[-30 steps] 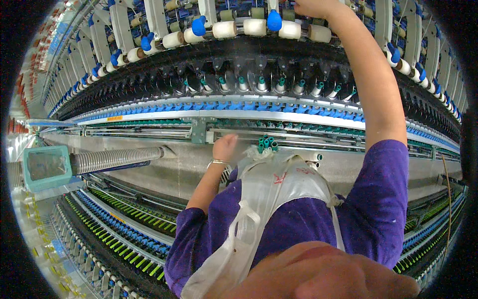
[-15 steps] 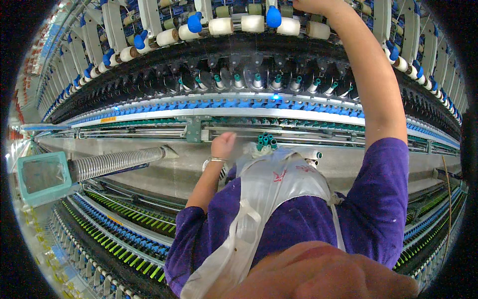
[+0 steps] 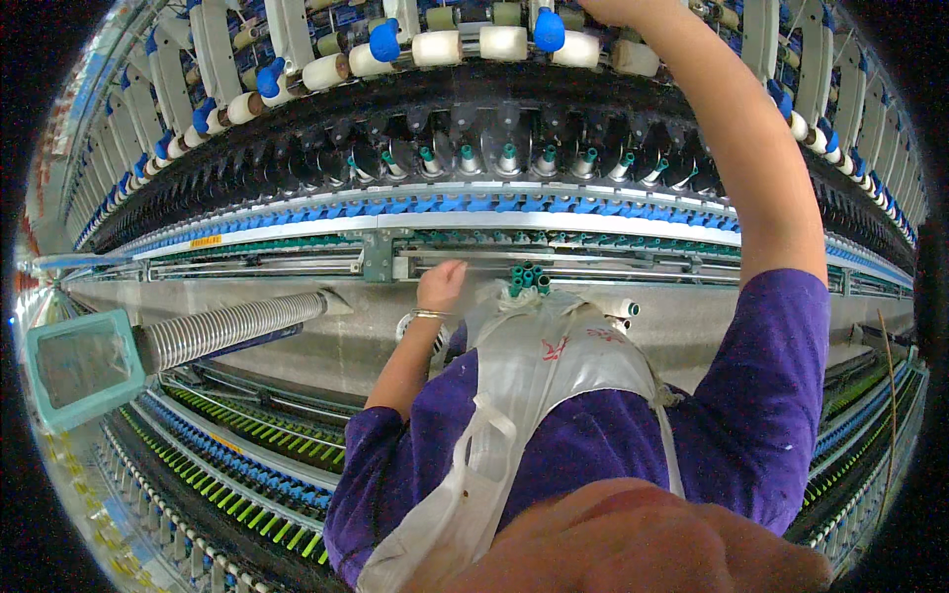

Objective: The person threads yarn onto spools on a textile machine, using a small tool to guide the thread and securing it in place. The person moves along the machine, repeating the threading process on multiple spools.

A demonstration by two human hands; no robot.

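White rollers [image 3: 502, 43] — right hand [image 3: 617, 10] nearby

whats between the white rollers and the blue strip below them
In the head view, going down from the white rollers: a black band, a row of green-tipped bobbins, then a pale rail above the blue strip.

Apparently free gap between left hand [image 3: 441, 287] and green tubes [image 3: 529, 281]; white rollers [image 3: 504, 43] an obstacle near right hand [image 3: 615, 9].

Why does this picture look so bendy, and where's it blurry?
In the head view, fisheye distortion bows the row of white rollers; in the head view too, it's hazy just right of the left hand.
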